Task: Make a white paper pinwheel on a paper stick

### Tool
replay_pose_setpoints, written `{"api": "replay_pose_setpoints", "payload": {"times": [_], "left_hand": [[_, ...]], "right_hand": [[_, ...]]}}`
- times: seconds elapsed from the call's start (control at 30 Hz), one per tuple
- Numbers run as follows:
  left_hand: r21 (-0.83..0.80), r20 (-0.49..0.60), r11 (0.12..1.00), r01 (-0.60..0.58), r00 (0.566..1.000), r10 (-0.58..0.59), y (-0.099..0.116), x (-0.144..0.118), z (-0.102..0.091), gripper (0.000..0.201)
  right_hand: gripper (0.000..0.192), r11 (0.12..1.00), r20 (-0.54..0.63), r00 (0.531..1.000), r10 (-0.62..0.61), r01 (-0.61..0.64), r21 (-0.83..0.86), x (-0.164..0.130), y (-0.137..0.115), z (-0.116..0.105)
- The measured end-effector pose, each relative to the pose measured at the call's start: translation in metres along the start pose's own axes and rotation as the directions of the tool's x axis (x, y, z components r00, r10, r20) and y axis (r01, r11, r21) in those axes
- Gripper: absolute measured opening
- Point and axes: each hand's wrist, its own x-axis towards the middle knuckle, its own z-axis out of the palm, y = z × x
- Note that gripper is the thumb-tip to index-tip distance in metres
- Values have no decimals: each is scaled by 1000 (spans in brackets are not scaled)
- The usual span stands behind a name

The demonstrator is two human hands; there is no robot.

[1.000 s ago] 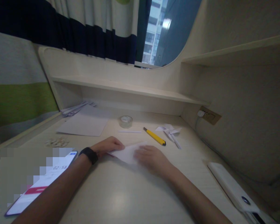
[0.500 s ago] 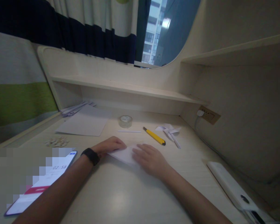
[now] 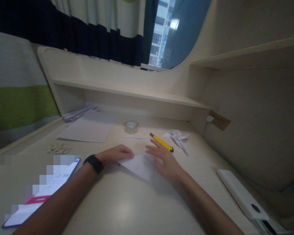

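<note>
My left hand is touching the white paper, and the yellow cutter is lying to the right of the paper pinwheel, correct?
One side is wrong: the yellow cutter lies to the left of the paper pinwheel, as the head view shows. Your left hand is touching the white paper, as you said.

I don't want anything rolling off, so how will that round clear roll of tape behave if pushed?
The round clear roll of tape lies flat, so it'll probably slide rather than roll. Its broad, low shape makes tipping seem unlikely.
</note>
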Motion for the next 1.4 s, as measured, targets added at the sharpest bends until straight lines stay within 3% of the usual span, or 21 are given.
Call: {"api": "replay_pose_setpoints", "payload": {"times": [0.07,0.23,0.47,0.57,0.63,0.7,0.77,0.9,1.03,1.13,1.2,1.3,1.4], "left_hand": [[7,66,999,-47,997,46,6,-1,3,30],[45,117,996,-77,991,71,15,-3,8,30],[-9,111,1000,1,994,0,16,-10,-2,34],[-106,9,993,43,999,-42,12,-10,-6,33],[-218,-103,973,82,989,-107,10,-8,-6,34],[-334,-148,937,98,977,-155,11,-5,-1,37],[-405,-109,911,79,985,-134,15,-3,6,41],[-388,27,921,-32,999,47,27,-2,24,44],[-406,-21,912,-58,998,54,30,2,38,36],[-359,-116,932,-50,993,8,26,8,44,29],[-284,-202,959,-23,979,-36,24,11,47,22],[-197,-319,980,14,945,-78,26,13,48,17],[-146,-363,989,15,929,-68,29,14,50,18]], "right_hand": [[31,994,-27,996,85,-87,-59,3,8,8],[25,981,132,977,166,-151,-122,5,23,22],[23,939,169,932,319,-336,80,-4,40,1],[31,858,217,889,404,-451,247,-9,54,-8],[35,745,181,844,504,-531,404,-11,61,-8],[40,616,112,776,621,-571,543,-11,65,-2],[45,541,55,719,693,-569,619,-10,65,9],[49,497,34,693,720,-548,673,-5,59,31],[47,456,44,679,733,-538,709,-2,48,42],[46,488,42,711,702,-524,697,-2,42,45],[47,600,-17,783,622,-463,652,-3,38,46],[78,778,-67,899,432,-334,533,-4,29,49],[101,856,-82,933,350,-284,431,-3,16,52]]}}
